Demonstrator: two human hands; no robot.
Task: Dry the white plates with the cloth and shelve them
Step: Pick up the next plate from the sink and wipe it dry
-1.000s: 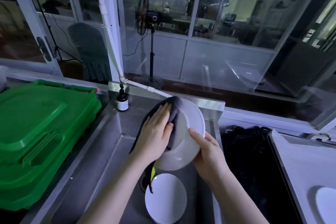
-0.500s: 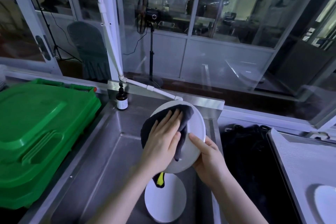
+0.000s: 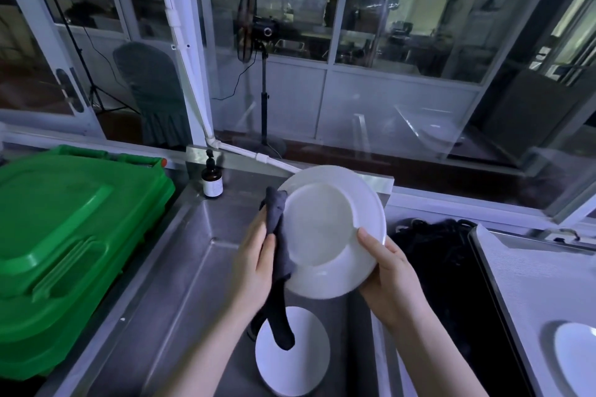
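Observation:
I hold a white plate (image 3: 325,229) tilted over the steel sink (image 3: 180,267), its face toward me. My right hand (image 3: 390,277) grips its lower right rim, thumb on the face. My left hand (image 3: 258,264) holds a dark grey cloth (image 3: 279,255) against the plate's left edge; the cloth's tail hangs down. A second white plate (image 3: 293,361) lies in the sink below, partly behind the cloth. A third white plate (image 3: 577,361) lies on the counter at the far right, cut off by the frame.
A large green plastic crate (image 3: 71,245) sits left of the sink. A small brown bottle (image 3: 212,179) stands at the sink's back corner. A dark basin (image 3: 451,284) lies right of the sink, then a pale counter (image 3: 532,274). Glass windows (image 3: 387,42) rise behind.
My left hand has slid with the cloth off the plate's face to its left edge. The plate's face is now uncovered and turned more toward me.

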